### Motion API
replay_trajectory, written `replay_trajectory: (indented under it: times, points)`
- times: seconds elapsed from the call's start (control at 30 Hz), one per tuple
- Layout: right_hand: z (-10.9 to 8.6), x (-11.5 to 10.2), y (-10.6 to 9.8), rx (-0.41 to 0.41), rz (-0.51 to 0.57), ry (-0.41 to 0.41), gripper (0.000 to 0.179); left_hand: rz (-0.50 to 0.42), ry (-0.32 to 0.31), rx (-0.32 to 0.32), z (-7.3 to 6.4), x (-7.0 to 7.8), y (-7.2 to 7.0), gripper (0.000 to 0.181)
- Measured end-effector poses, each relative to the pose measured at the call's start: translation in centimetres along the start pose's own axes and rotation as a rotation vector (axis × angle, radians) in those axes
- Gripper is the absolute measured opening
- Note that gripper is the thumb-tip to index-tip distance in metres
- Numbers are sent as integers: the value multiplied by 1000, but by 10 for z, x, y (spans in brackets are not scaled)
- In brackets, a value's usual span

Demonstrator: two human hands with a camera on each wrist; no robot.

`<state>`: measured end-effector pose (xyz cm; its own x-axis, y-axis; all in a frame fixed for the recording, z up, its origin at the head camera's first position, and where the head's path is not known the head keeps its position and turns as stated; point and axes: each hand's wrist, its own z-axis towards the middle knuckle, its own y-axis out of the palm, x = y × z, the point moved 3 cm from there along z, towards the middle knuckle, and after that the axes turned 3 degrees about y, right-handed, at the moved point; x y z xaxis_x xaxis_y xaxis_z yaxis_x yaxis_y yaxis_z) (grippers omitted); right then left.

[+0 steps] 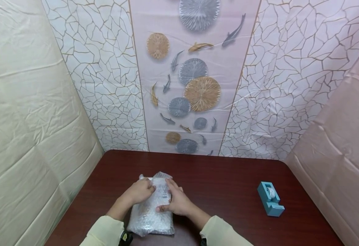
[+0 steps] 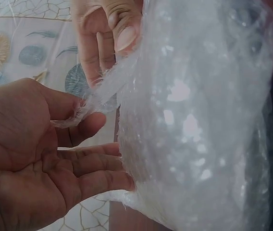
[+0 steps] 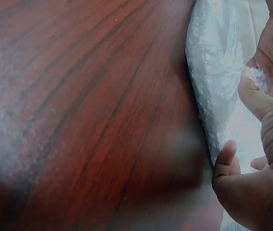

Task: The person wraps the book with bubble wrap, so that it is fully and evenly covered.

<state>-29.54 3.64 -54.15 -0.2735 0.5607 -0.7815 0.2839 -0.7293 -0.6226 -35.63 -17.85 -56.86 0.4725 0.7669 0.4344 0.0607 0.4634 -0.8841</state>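
A flat package in clear bubble wrap [image 1: 153,220] lies on the table in front of me, with something white showing through. My left hand [image 1: 141,191] is at its upper left part. In the left wrist view the left thumb and forefinger pinch a loose, torn-looking edge of the wrap [image 2: 108,85], while the other fingers reach to the package's side. My right hand [image 1: 179,201] rests on the package's right side, thumb spread toward the middle and fingers extended along the far part. Its thumb [image 2: 127,37] touches the wrap close to the pinched edge. The wrapped contents are mostly hidden.
A teal tape dispenser [image 1: 270,200] with a roll of clear tape stands on the right part of the dark red wooden table [image 1: 222,191]. A patterned cloth backdrop [image 1: 185,85] hangs behind the table, with pale cloth walls on both sides.
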Motion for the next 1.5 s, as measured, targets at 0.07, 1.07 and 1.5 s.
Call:
replay_trajectory:
  times: [0.07,1.07,1.5]
  points:
    - [0,-1,0,-6,-11,7,127,-16,-7,4,-2,0,-3,41]
    - [5,-6,-1,-85,-109,-41,143,-71,-120,213,-36,43,-49,35]
    - [7,-7,-1,-127,-214,-6,142,-70,-170,151,-36,43,-52,37]
